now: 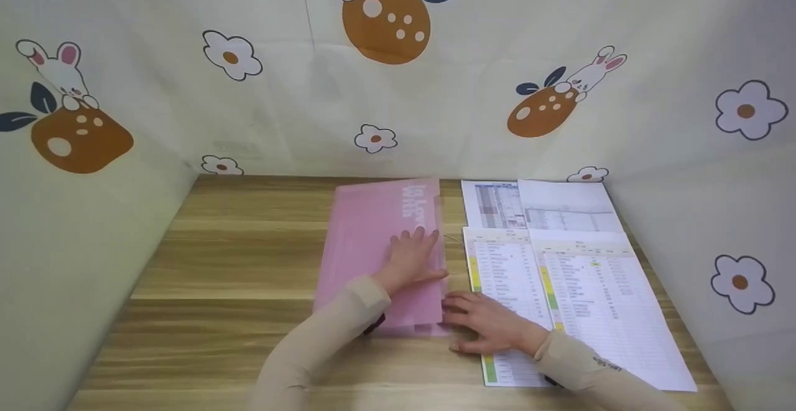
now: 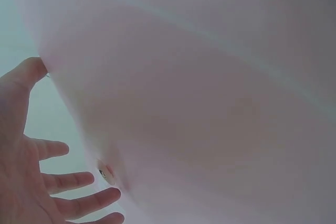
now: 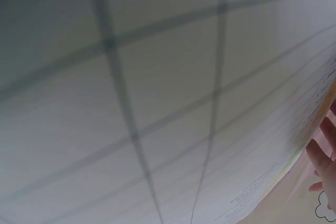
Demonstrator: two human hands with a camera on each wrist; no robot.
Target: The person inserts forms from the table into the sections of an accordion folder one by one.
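A pink folder [image 1: 367,237] with white lettering at its top right lies on the wooden table, its bottom layers slightly offset. My left hand [image 1: 410,262] rests on its right half with the fingers spread. In the left wrist view the pale pink surface [image 2: 199,108] fills most of the picture, beside my outstretched fingers [image 2: 86,203]. Near the folder's lower right edge is my right hand [image 1: 488,324], its fingertips at that edge and its palm over a printed sheet [image 1: 507,274]. The right wrist view shows gridded paper [image 3: 173,82] close up, with part of the hand at the right.
To the right of the folder, printed sheets lie in two rows. A wide table sheet [image 1: 609,311] is in front, and two more sheets, one with a dark-toned chart [image 1: 494,206], lie behind. A patterned curtain [image 1: 286,106] encloses the wooden table [image 1: 236,262].
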